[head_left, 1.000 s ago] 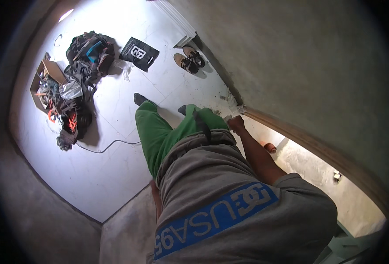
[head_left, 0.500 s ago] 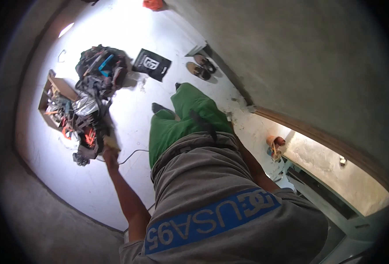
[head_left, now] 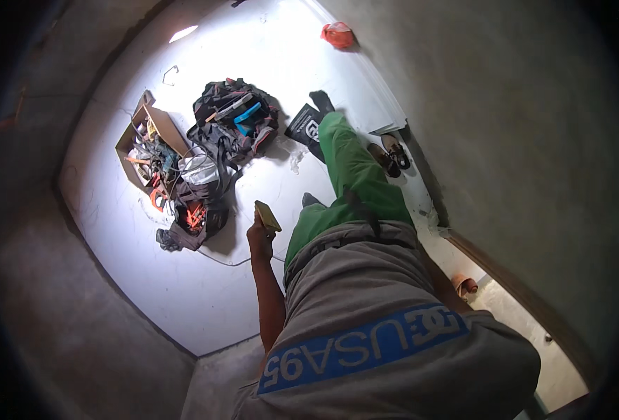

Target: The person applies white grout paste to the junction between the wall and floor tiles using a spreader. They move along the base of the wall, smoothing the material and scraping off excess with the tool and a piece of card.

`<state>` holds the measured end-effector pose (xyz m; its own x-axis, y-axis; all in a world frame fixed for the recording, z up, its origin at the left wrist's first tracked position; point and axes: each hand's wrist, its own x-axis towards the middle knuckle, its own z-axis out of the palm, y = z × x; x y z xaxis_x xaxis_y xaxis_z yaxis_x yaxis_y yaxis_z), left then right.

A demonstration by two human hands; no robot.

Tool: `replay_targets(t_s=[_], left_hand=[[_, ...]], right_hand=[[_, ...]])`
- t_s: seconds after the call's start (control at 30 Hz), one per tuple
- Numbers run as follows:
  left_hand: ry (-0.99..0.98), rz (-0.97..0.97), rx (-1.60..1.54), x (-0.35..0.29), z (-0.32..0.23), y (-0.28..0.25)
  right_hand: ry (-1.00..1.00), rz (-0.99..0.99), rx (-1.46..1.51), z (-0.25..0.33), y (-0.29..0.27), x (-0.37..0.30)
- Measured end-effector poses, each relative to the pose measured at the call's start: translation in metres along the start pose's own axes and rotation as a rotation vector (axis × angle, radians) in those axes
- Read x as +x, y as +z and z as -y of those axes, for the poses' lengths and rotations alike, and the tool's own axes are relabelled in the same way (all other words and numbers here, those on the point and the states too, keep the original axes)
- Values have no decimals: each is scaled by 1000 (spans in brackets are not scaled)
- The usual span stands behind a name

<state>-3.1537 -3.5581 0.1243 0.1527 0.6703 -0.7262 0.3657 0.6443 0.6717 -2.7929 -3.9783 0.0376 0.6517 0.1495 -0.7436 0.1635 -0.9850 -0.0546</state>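
Observation:
My left hand [head_left: 260, 241] is closed round a flat, yellowish rectangular block [head_left: 268, 216], held up beside my left thigh. I cannot make out what kind of block it is. My right arm [head_left: 444, 281] runs down along my side, and its hand is hidden behind my shirt and green trousers. To the left of my left hand lies a dark bag [head_left: 197, 222] with orange things in it. Beyond it are an open cardboard box [head_left: 167, 127] of mixed tools and cables, and a black backpack [head_left: 267, 105] with a blue tool on top.
A black plastic bag [head_left: 299, 127] lies by my forward foot, with shoes [head_left: 395, 151] near the right wall. An orange-red bag [head_left: 338, 35] sits far off by that wall. A grey cable [head_left: 236, 264] crosses the white floor. A doorway with a wooden sill [head_left: 512, 283] opens at right.
My left hand has come away from the dark bag, nearer my thigh, with the yellowish block now plainly in it. One foot has stepped forward onto or beside the black plastic bag.

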Motion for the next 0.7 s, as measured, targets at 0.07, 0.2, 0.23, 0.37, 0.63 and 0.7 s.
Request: replay_targets(t_s=[0.07,0.2,0.23,0.37,0.63,0.7], left_hand=[[-114,-8,-105,33,-12,20],[-151,-203,-346,100,-16,-21],[-177,-324,-324,107,-17,-27],[-637,-382,-238,158,-50,72],[-43,-124,1162,185,-180,125],[12,-112,1193,215,-220,140]], right_hand=[[-8,-13,-43,-4,-27,34],[-221,-20,-128,95,-63,145],[-271,-6,-119,115,-75,169],[-399,-112,-181,169,-230,316],[-278,17,375,479,-426,377],[-331,22,344,534,-461,398]])
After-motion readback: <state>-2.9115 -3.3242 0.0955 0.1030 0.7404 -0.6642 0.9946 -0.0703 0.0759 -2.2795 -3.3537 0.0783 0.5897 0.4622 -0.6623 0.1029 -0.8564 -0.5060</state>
